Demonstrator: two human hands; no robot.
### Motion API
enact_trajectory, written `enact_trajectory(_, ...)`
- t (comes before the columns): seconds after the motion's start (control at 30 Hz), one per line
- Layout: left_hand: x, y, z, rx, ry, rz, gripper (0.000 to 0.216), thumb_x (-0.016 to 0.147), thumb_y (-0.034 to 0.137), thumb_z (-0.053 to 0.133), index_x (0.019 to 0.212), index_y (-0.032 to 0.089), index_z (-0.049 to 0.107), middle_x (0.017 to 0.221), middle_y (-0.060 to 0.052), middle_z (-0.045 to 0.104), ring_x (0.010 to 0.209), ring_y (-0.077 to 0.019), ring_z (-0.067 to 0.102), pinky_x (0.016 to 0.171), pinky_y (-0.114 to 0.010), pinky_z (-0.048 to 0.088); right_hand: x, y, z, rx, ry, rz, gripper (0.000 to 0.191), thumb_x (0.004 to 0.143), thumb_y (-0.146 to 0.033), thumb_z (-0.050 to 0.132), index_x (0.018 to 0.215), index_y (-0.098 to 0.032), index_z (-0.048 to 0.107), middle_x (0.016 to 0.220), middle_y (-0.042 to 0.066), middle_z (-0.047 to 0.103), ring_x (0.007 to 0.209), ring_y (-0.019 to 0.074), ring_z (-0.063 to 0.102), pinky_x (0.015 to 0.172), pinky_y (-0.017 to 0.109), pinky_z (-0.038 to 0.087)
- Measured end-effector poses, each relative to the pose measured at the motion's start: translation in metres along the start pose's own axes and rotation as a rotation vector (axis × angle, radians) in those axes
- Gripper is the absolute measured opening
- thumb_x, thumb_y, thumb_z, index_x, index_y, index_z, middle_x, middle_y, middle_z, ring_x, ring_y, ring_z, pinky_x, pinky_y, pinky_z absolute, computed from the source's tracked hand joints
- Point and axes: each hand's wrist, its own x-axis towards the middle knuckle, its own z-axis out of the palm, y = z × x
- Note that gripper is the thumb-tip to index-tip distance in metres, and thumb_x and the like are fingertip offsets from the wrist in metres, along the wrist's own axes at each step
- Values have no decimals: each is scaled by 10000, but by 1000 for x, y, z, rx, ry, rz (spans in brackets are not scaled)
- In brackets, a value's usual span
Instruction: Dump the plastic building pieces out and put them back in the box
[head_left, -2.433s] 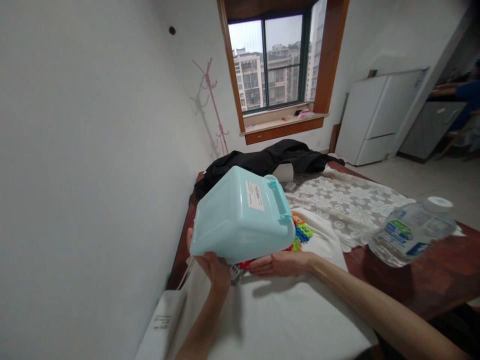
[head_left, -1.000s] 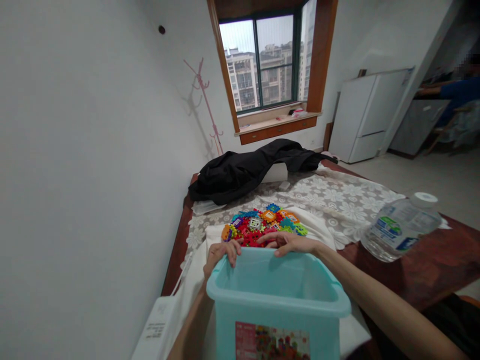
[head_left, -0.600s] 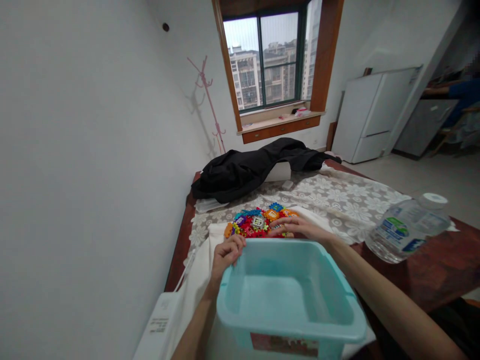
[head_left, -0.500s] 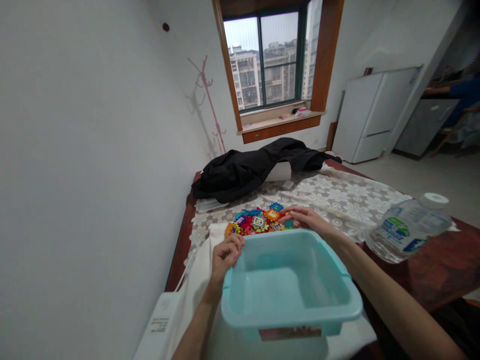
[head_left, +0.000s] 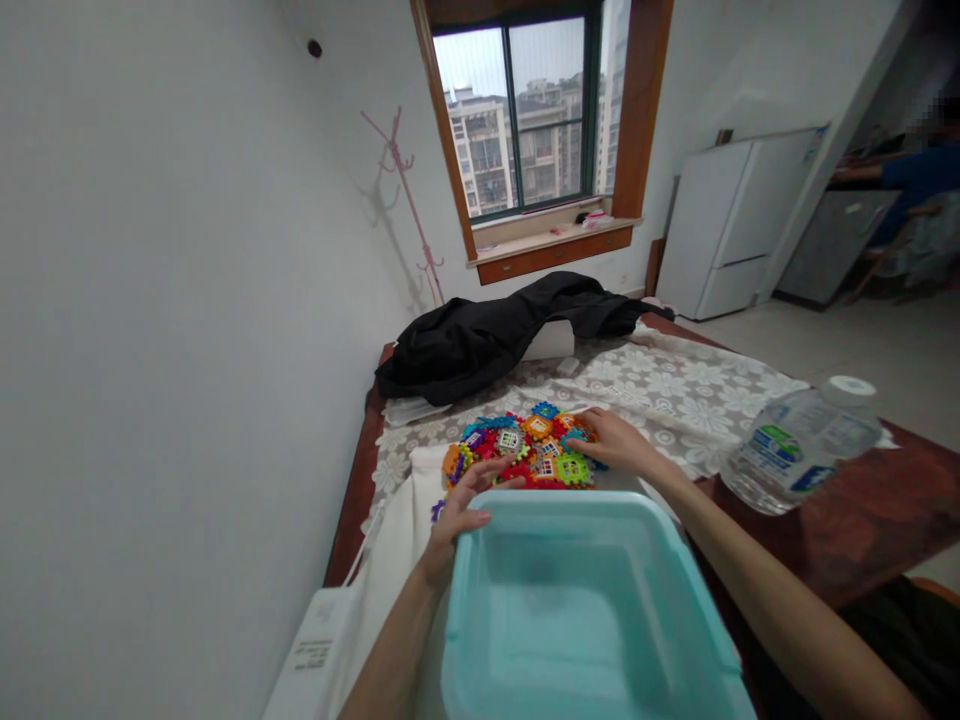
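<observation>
A light blue plastic bin (head_left: 585,620) stands upright and empty on the white cloth (head_left: 390,570) in front of me. Beyond it lies a heap of colourful interlocking toy blocks (head_left: 525,450). My left hand (head_left: 465,505) is off the bin's far left corner, fingers spread and reaching into the near edge of the heap. My right hand (head_left: 611,440) rests with fingers apart on the right side of the heap. Neither hand holds anything.
A clear water bottle (head_left: 799,440) lies tilted at the right on the brown table (head_left: 840,540). A black jacket (head_left: 495,335) lies at the far end on a lace cloth (head_left: 675,390). White wall close on the left; a person sits far right.
The bin was tipped over the cloth, then turned upright and set down near me. Both hands have let go of its rim and moved forward onto the block heap.
</observation>
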Motion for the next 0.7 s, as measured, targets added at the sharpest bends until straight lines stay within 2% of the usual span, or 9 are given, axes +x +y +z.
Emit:
enact_trajectory(0.07, 1, -4, 0, 31, -15, -82, 536, 738, 266, 777, 1271, 245, 717, 1411, -114, 693, 1157, -338, 701, 963, -404, 531, 0, -1, 0, 6, -31, 3, 457, 1000, -535, 629, 1272, -177, 715, 1263, 161, 735, 1118, 325, 694, 959, 391, 515)
enact_trajectory(0.13, 1, -8, -2, 74, -1, -137, 475, 757, 286, 780, 1226, 222, 741, 1156, -99, 785, 933, -278, 739, 803, -333, 546, 0, -2, 1, 15, -20, -3, 468, 999, -539, 634, 1296, -182, 700, 1287, 163, 731, 1150, 332, 683, 968, 387, 507)
enact_trajectory(0.23, -1, -10, -9, 190, 67, -86, 421, 724, 300, 804, 1130, 188, 795, 924, -64, 790, 769, -229, 701, 672, -275, 502, 0, -2, 2, 35, 0, -14, 512, 972, -567, 671, 1321, -193, 693, 1315, 163, 729, 1204, 359, 663, 1001, 407, 494)
enact_trajectory(0.37, -2, -2, -16, 360, 207, 36, 353, 697, 255, 790, 1032, 167, 860, 959, -86, 814, 880, -250, 692, 743, -282, 506, 1, 1, 5, 84, 4, 6, 497, 941, -532, 716, 1319, -208, 713, 1290, 155, 750, 1167, 367, 686, 992, 425, 506)
enact_trajectory(0.5, -3, 7, -17, 393, 291, 102, 352, 689, 252, 780, 1021, 176, 873, 1021, -94, 831, 942, -276, 699, 811, -309, 509, 3, 3, 9, 138, 36, 20, 508, 921, -465, 737, 1359, -212, 692, 1319, 149, 741, 1161, 354, 695, 999, 431, 517)
enact_trajectory(0.6, -4, 7, -13, 425, 294, 137, 330, 688, 269, 790, 999, 189, 869, 1001, -76, 824, 945, -267, 693, 821, -300, 493, 4, 4, 11, 151, 48, 3, 487, 924, -418, 722, 1364, -212, 680, 1326, 148, 733, 1169, 346, 692, 1018, 440, 518)
enact_trajectory(0.7, -4, 4, -8, 458, 210, 122, 324, 679, 290, 792, 977, 180, 858, 959, -73, 809, 896, -252, 675, 802, -294, 479, 3, 4, 14, 134, 85, -45, 500, 938, -423, 697, 1385, -202, 664, 1380, 158, 699, 1236, 351, 657, 1068, 455, 498)
